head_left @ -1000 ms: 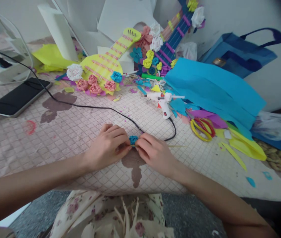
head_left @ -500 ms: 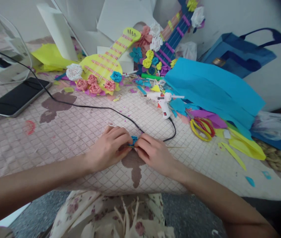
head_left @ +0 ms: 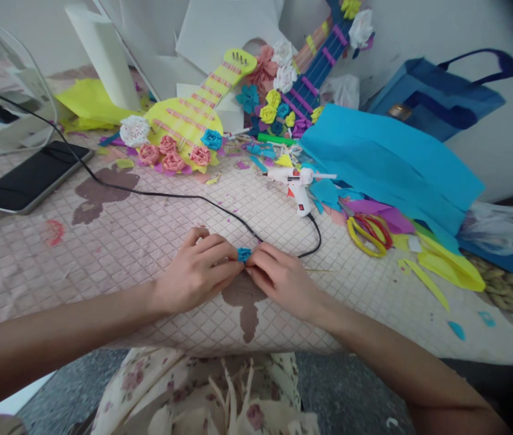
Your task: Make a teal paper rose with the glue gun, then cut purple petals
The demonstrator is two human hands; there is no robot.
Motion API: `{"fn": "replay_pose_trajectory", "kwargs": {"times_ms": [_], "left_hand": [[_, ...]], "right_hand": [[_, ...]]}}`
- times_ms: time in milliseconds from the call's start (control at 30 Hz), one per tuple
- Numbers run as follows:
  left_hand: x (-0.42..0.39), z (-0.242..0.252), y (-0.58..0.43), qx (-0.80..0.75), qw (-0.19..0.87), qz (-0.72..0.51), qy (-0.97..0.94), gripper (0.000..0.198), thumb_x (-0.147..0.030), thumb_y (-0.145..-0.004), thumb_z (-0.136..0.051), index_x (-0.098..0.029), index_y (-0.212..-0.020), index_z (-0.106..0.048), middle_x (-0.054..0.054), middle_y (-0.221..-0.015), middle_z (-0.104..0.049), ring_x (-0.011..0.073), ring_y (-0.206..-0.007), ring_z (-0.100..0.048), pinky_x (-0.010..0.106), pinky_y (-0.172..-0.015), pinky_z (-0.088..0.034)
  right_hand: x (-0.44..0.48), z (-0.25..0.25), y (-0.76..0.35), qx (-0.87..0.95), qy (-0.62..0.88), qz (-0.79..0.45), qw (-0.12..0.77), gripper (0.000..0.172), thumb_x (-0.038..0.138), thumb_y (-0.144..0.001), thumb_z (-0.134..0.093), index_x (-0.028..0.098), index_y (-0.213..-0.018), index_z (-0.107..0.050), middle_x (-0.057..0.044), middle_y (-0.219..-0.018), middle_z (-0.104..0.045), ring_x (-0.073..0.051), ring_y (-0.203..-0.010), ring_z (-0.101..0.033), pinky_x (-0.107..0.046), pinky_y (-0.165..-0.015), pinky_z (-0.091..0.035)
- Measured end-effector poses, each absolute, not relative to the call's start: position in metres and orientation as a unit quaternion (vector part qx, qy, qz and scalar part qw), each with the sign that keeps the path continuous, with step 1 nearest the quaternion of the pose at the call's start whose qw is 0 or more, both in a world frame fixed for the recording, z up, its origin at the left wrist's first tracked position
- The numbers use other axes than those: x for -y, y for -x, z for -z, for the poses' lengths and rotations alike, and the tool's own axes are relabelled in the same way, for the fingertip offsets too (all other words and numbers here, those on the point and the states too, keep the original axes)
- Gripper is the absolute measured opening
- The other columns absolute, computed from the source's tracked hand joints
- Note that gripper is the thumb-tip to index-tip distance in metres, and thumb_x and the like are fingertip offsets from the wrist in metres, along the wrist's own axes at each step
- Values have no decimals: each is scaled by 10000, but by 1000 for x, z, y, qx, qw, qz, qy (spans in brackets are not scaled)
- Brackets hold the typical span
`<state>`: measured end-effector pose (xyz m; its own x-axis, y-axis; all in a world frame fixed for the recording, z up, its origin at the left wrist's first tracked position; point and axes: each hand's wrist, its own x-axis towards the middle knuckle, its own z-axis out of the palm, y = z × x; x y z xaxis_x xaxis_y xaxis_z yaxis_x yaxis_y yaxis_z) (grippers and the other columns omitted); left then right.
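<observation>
Between my fingertips, low over the quilted tablecloth, is a small blue paper flower [head_left: 244,254]. My left hand [head_left: 202,266] pinches it from the left, and my right hand [head_left: 283,278] grips it from the right. Fingers cover most of the flower's sides and base. A thin stick [head_left: 322,269] extends to the right from behind my right hand. Beyond my hands, a white glue gun [head_left: 299,187] lies on its side with its nozzle to the left.
Yellow-handled scissors [head_left: 367,238] lie on the right near a large blue paper sheet [head_left: 387,154]. A black cable [head_left: 165,194] crosses the table. At the back, a yellow paper guitar [head_left: 188,118] bears paper flowers. On the left rests a phone [head_left: 29,178].
My left fingers have shifted slightly on the blue paper flower, and more of it shows. My right hand stays almost in place.
</observation>
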<state>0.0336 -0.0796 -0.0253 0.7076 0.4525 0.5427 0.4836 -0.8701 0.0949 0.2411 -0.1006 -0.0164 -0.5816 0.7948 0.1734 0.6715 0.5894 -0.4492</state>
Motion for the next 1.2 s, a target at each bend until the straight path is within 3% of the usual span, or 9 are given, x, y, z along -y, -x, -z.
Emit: {"fn": "replay_pose_trajectory", "kwargs": {"times_ms": [233,500,1200], "left_hand": [[79,24,-33,254,44,273,927,91,-162,-879,-545,-203,-844,-617,6,-838,-653,172,-785,-532,384,-791,-334],[78,26,-36,264,30,292,919,106,-181,-885,-540,-191,-798,-599,3,-814,-634,163,-766,-518,365,-764,-335],[80,25,-38,277,32,270,922,150,-205,-914,-498,-173,-793,-582,26,-799,-624,170,-767,-525,368,-761,-344]], "right_hand": [[101,20,-241,883,412,-123,190,142,223,-934,-439,165,-907,-565,-46,-907,-564,-142,-813,-548,-263,-694,-442],[101,25,-240,905,393,-7,165,203,218,-946,-420,187,-821,-576,-23,-847,-551,-131,-728,-513,-268,-583,-371],[103,23,-238,914,376,33,150,210,192,-942,-434,186,-783,-569,-14,-801,-534,-135,-745,-496,-272,-621,-375]]}}
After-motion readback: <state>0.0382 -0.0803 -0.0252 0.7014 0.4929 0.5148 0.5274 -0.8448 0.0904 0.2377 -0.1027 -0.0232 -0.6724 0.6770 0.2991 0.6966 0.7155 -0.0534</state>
